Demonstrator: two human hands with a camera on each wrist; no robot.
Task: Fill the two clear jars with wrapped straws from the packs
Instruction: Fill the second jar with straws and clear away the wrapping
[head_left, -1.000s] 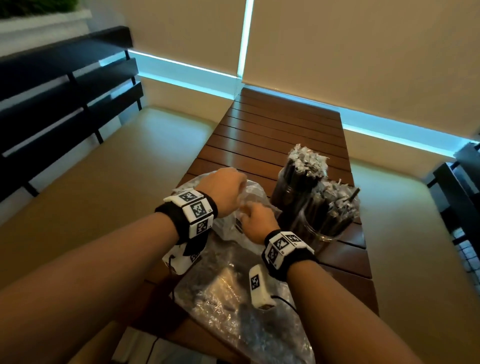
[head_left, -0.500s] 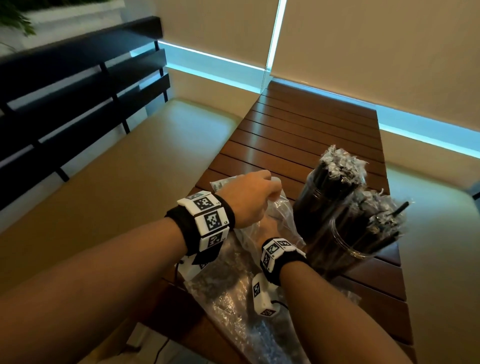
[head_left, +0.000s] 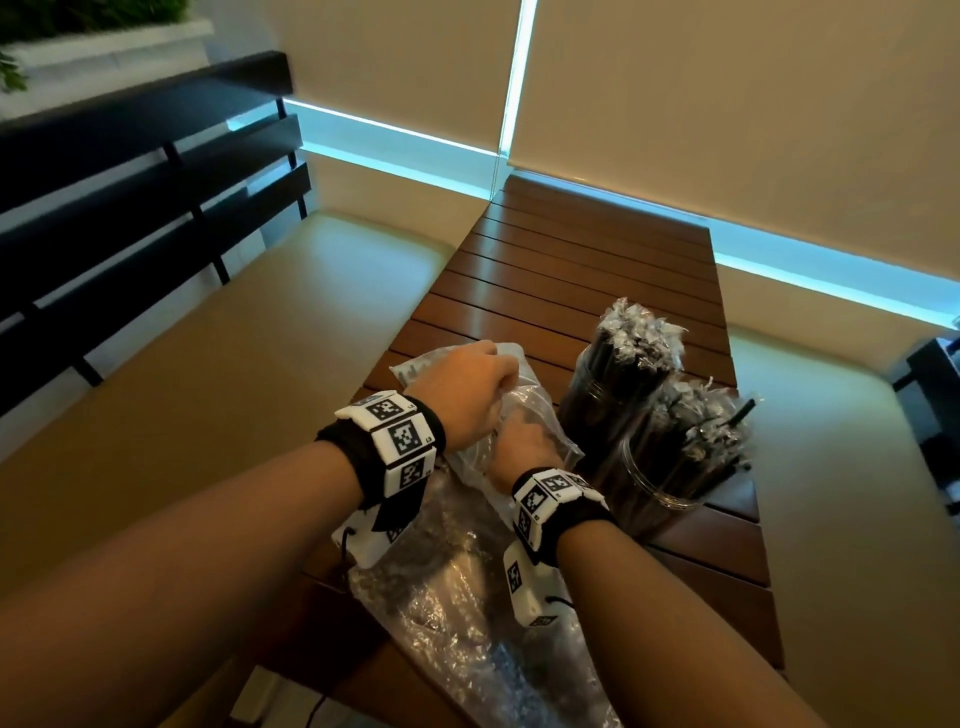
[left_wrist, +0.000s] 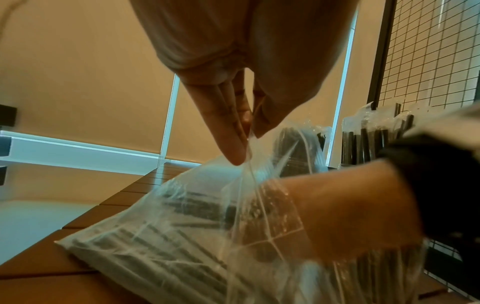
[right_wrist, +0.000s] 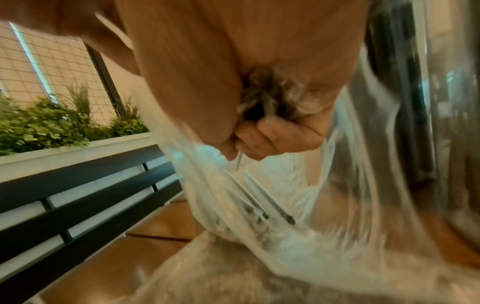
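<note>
A clear plastic pack (head_left: 540, 415) of black wrapped straws lies on the slatted wooden table (head_left: 571, 270). My left hand (head_left: 467, 395) pinches the pack's mouth edge and holds it up, seen close in the left wrist view (left_wrist: 246, 142). My right hand (head_left: 524, 441) is inside the pack. In the right wrist view its fingers (right_wrist: 283, 133) curl round a bunch of wrapped straws (right_wrist: 272, 96). Just right of the hands stand two clear jars, the far one (head_left: 613, 395) and the near one (head_left: 665, 483), both packed with upright wrapped straws.
A second clear pack (head_left: 457, 618) lies at the table's near end under my wrists. Beige cushioned benches (head_left: 208, 395) flank the table, with a black slatted backrest (head_left: 130, 208) at the left. The table's far half is bare wood up to the window blinds.
My right hand has slid in under my left hand and into the pack's mouth. My left hand has lifted the pack's edge a little higher.
</note>
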